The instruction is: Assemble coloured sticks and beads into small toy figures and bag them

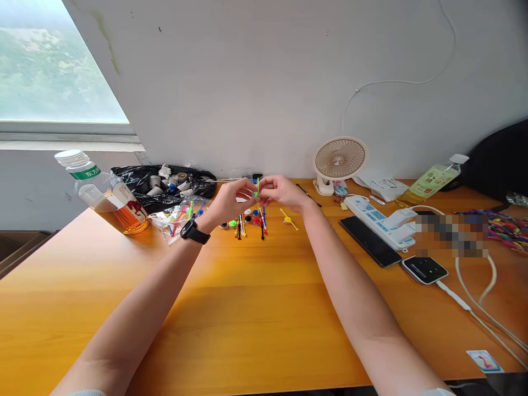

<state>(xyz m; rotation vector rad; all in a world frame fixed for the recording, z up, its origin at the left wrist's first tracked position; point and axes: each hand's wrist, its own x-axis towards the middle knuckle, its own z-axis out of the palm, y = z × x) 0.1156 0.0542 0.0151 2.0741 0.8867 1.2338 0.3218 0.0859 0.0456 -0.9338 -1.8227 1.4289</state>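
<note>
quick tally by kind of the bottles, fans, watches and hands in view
bottles: 2, the left bottle and the right bottle
fan: 1
black watch: 1
hands: 2, the left hand and the right hand
total: 6

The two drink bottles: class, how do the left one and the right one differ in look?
The left bottle holds amber-orange liquid; the right bottle holds paler, yellowish liquid. The left bottle has a green band near its neck; the right bottle has a pale green label around its body. The left bottle looks larger in view than the right. Both are see-through, with white caps.
</note>
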